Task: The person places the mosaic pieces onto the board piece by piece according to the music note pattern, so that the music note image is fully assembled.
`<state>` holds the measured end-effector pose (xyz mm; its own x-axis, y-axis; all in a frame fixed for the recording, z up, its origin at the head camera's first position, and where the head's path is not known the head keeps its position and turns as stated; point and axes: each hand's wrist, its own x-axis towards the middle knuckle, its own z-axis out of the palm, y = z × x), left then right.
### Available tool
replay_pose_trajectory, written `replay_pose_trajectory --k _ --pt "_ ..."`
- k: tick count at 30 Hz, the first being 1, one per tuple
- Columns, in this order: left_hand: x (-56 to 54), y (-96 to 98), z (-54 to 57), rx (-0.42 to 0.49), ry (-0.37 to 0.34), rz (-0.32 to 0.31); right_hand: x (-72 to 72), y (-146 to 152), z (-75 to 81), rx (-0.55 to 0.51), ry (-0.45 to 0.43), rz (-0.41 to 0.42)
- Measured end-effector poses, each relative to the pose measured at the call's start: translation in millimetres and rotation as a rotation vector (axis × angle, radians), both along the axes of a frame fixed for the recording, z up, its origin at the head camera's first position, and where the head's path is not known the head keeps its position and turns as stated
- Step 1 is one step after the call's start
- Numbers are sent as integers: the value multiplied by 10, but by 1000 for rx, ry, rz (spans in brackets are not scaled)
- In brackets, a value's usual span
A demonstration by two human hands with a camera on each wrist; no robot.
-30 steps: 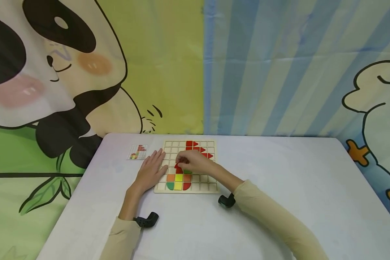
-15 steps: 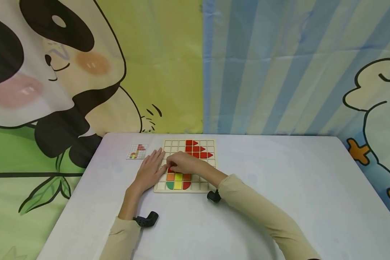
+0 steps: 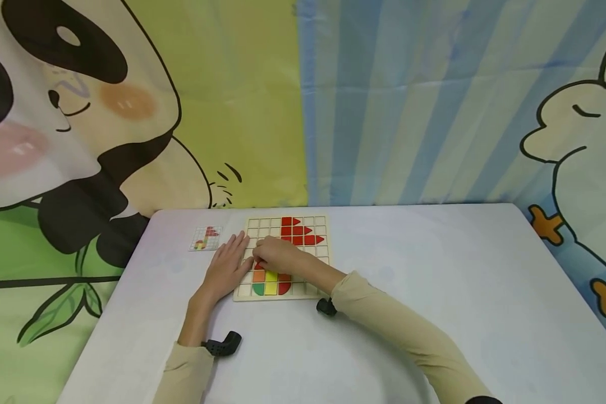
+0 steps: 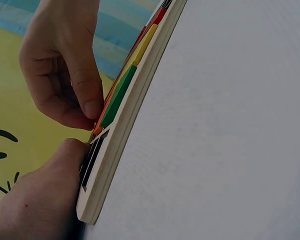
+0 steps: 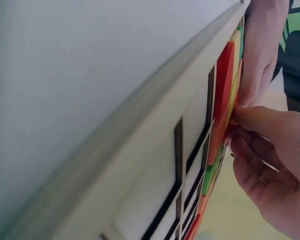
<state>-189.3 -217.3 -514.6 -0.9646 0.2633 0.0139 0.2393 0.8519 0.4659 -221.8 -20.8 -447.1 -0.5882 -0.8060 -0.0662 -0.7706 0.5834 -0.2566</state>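
A wooden grid board holds coloured tiles. My left hand rests flat with spread fingers on its left edge. Thumb and forefinger of my right hand pinch a small red tile at the board's left side, largely hidden by the fingers. Just below lie an orange tile, a yellow tile, a green rounded tile and a red rounded tile. Red squares and triangles form stepped rows near the top. In the right wrist view, the right fingertips meet right at the tiles.
A small pattern card lies left of the board on the white table. Behind stands a cartoon-printed backdrop. Black wrist cameras sit on both wrists.
My right hand has moved left across the board with the pinched red tile, now close to the left thumb. The left hand stays in place on the board. The head view has shifted slightly.
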Motion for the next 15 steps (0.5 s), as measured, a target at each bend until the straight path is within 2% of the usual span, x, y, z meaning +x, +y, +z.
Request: replay_pose_trajectory --k 2,5,10,15 --pt "10 -4 3 4 -1 -1 42 8 13 0 36 -3" --pt "30 -15 2 -4 -7 1 145 57 71 -47 46 -18" --pt "31 -16 -4 -5 -6 6 363 271 243 -153 -8 -63" --pt "-4 6 -11 5 -6 4 480 673 294 -247 -54 -149"
